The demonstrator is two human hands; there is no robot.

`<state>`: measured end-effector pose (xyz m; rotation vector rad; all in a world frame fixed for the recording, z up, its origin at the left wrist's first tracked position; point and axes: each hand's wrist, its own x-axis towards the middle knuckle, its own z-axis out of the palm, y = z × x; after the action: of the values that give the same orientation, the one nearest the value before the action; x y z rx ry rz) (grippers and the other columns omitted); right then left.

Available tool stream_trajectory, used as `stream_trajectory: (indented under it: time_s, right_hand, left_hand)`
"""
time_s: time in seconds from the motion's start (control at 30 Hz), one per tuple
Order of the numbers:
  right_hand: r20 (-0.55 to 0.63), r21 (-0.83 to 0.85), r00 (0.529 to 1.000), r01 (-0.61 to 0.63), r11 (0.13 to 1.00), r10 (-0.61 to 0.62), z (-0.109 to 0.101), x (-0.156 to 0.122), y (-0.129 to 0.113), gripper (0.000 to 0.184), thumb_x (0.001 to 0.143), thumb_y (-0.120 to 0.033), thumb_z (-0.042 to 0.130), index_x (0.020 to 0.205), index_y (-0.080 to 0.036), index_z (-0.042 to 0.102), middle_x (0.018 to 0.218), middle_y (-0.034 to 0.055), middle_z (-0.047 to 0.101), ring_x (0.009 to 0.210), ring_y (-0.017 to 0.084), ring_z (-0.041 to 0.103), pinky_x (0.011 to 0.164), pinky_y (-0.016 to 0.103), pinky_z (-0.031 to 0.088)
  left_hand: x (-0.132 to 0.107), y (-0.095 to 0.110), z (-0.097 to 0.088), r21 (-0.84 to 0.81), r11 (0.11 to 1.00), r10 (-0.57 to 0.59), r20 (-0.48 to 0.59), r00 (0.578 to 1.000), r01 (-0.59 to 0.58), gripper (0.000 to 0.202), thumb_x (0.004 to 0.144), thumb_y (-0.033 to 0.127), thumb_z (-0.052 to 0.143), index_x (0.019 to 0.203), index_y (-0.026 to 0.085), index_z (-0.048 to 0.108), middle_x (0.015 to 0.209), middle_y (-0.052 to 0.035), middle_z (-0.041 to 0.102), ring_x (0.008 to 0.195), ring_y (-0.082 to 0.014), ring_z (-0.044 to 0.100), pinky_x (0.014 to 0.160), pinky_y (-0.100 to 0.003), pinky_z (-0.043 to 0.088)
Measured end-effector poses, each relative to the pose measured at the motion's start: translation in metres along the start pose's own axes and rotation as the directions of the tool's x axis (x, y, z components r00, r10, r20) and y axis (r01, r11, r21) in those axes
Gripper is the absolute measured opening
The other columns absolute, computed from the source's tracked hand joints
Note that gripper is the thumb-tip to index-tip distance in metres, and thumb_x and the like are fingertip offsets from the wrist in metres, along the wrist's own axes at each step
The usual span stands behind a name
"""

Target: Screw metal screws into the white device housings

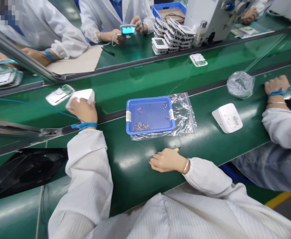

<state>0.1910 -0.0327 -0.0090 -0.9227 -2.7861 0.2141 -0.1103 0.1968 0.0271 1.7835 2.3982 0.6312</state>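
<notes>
1. Fingers of the left hand (84, 111) are clamped on a white housing (88, 94), draped over its near side; some fingertips are hidden. It lies at 9 o'clock, taking the blue tray (156, 119) as the dial's centre and 12 as straight away from the wearer.
2. At 5 o'clock the right hand (167, 161) rests on the green worktop (130, 179), fingers bent inward. A yellow-green tool (176, 149) with a dark tip pokes out past its far edge; I cannot tell whether the fingers grip it.
3. Small screws (141, 126) lie inside the tray, the biggest heap towards its 7 o'clock corner, smaller clusters near 10, 1 and 3.
4. Beneath the tray, a clear zip bag (186, 116) sticks out towards 3 and 6 o'clock.
5. Between 9 and 10, a white panel with a circuit board (60, 94) sits just beside the held housing.
6. Another white housing (231, 118) stands on the worktop at 3, well apart from the tray.
7. Between 2 and 3 are a crumpled clear bag (240, 85) and, farther out, a co-worker's hand (276, 84).
8. Between 12 and 1, white devices (172, 36) are stacked beyond the rail.
</notes>
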Motion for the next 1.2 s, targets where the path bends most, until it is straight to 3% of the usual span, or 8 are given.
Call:
stream_trajectory:
  time_s: [0.1, 0.2, 0.4, 0.53, 0.7, 1.07, 1.13, 1.2]
  right_hand:
    - [0.052, 0.016, 0.998, -0.021, 1.000, 0.020, -0.004, 0.003, -0.001, 0.035, 0.099, -0.032, 0.036, 0.074, -0.018, 0.057, 0.063, 0.0000, 0.065, 0.057, 0.011, 0.060, 0.049, 0.027, 0.022]
    - [0.102, 0.021, 0.993, -0.057, 0.998, 0.055, -0.008, 0.007, -0.001, 0.036, 0.099, -0.033, 0.035, 0.079, -0.018, 0.061, 0.067, 0.0007, 0.067, 0.060, 0.012, 0.063, 0.048, 0.029, 0.021]
    - [0.137, 0.024, 0.987, -0.086, 0.996, 0.082, -0.008, 0.011, -0.002, 0.040, 0.100, -0.034, 0.031, 0.082, -0.019, 0.063, 0.074, 0.0002, 0.070, 0.065, 0.014, 0.066, 0.048, 0.029, 0.022]
    - [0.139, 0.028, 0.986, -0.101, 0.995, 0.096, -0.006, 0.011, -0.002, 0.039, 0.100, -0.037, 0.032, 0.082, -0.020, 0.062, 0.076, 0.0001, 0.071, 0.066, 0.014, 0.066, 0.049, 0.028, 0.025]
    - [0.149, 0.031, 0.982, -0.121, 0.992, 0.116, -0.007, 0.010, 0.000, 0.041, 0.100, -0.038, 0.030, 0.082, -0.020, 0.061, 0.079, -0.0005, 0.071, 0.069, 0.014, 0.067, 0.049, 0.028, 0.023]
    - [0.069, -0.024, 0.971, -0.228, 0.973, 0.229, -0.021, -0.004, 0.004, 0.044, 0.101, -0.040, 0.029, 0.078, -0.019, 0.060, 0.071, -0.0008, 0.065, 0.061, 0.010, 0.061, 0.046, 0.027, 0.020]
    - [-0.056, -0.046, 0.913, -0.406, 0.913, 0.403, -0.034, -0.025, 0.016, 0.048, 0.101, -0.043, 0.027, 0.076, -0.019, 0.060, 0.071, -0.0001, 0.062, 0.060, 0.009, 0.059, 0.045, 0.025, 0.025]
    - [-0.230, -0.030, 0.757, -0.634, 0.773, 0.612, -0.050, -0.054, 0.035, 0.048, 0.101, -0.042, 0.026, 0.081, -0.018, 0.062, 0.078, 0.0030, 0.063, 0.070, 0.011, 0.061, 0.052, 0.023, 0.037]
  left_hand:
    - [-0.018, 0.034, -0.003, -0.102, 0.972, 0.198, -0.137, 0.971, -0.213, 0.057, 0.093, 0.044, 0.057, 0.129, 0.002, 0.045, 0.156, -0.0224, 0.016, 0.144, -0.0415, 0.009, 0.114, -0.063, 0.002]
    - [-0.040, 0.073, -0.006, -0.305, 0.840, 0.480, 0.028, 0.877, -0.450, 0.037, 0.093, 0.039, 0.057, 0.113, 0.008, 0.062, 0.122, -0.0143, 0.059, 0.116, -0.0291, 0.051, 0.103, -0.049, 0.038]
    - [-0.082, 0.149, 0.023, -0.513, 0.517, 0.853, 0.239, 0.464, -0.686, 0.021, 0.090, 0.035, 0.061, 0.101, 0.019, 0.071, 0.104, -0.0049, 0.068, 0.099, -0.0201, 0.061, 0.094, -0.033, 0.046]
    - [-0.094, 0.175, 0.059, -0.481, 0.559, 0.822, 0.216, 0.526, -0.675, 0.025, 0.093, 0.032, 0.053, 0.103, 0.013, 0.068, 0.103, -0.0101, 0.066, 0.099, -0.0239, 0.059, 0.094, -0.038, 0.045]
    - [-0.098, 0.176, 0.079, -0.480, 0.554, 0.827, 0.226, 0.514, -0.680, 0.014, 0.089, 0.022, 0.050, 0.092, 0.016, 0.062, 0.097, -0.0095, 0.063, 0.095, -0.0258, 0.057, 0.091, -0.041, 0.046]
    - [-0.126, 0.143, 0.046, -0.602, 0.602, 0.708, 0.099, 0.699, -0.525, 0.023, 0.096, 0.033, 0.043, 0.112, 0.018, 0.052, 0.100, -0.0086, 0.066, 0.093, -0.0232, 0.067, 0.088, -0.038, 0.053]
    - [-0.138, 0.127, 0.037, -0.635, 0.582, 0.701, 0.075, 0.709, -0.508, 0.029, 0.097, 0.034, 0.042, 0.121, 0.019, 0.050, 0.103, -0.0079, 0.067, 0.096, -0.0230, 0.068, 0.091, -0.039, 0.053]
    - [-0.149, 0.107, 0.031, -0.635, 0.581, 0.718, 0.105, 0.689, -0.509, 0.028, 0.098, 0.035, 0.041, 0.121, 0.022, 0.051, 0.104, -0.0066, 0.067, 0.100, -0.0236, 0.067, 0.094, -0.041, 0.052]
